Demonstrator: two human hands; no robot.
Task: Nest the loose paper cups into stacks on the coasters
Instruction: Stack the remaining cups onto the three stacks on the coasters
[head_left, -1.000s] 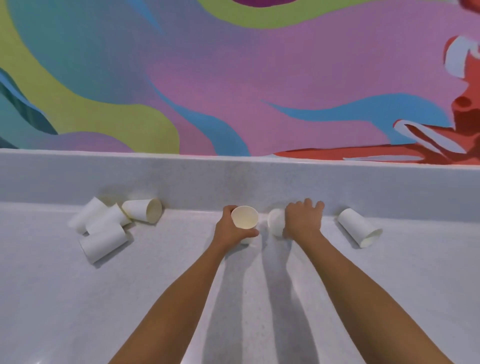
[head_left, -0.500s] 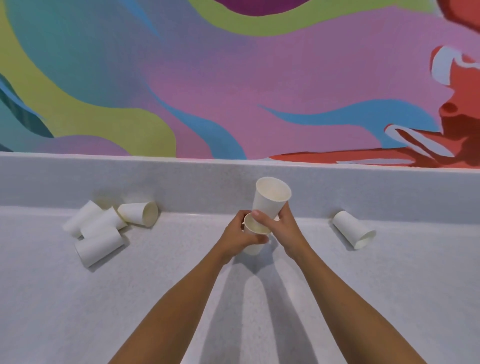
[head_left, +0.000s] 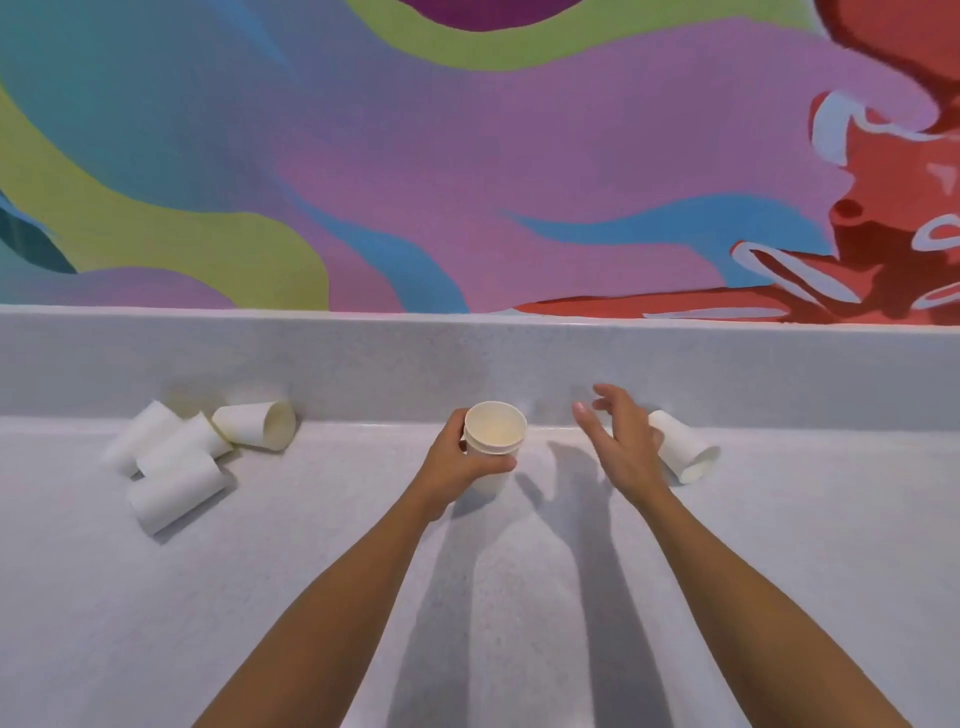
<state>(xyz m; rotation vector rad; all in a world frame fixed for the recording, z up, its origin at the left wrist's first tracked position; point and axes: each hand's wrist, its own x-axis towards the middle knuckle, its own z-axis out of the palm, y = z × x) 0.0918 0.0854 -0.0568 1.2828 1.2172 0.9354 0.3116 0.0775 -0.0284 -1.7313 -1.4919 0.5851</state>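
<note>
Head view: my left hand (head_left: 451, 463) grips a two-cup stack (head_left: 493, 437), right hand (head_left: 619, 442) spread empty; cup cluster (head_left: 176, 491) and lone cup (head_left: 687, 453) unnested, coasters unseen.

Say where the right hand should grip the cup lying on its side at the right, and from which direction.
Probably across the side wall of the lying cup, midway, with the right hand coming down from above, fingers behind, thumb in front. It lies on its side, mouth toward the right and the camera, so its curved wall faces up.
</note>
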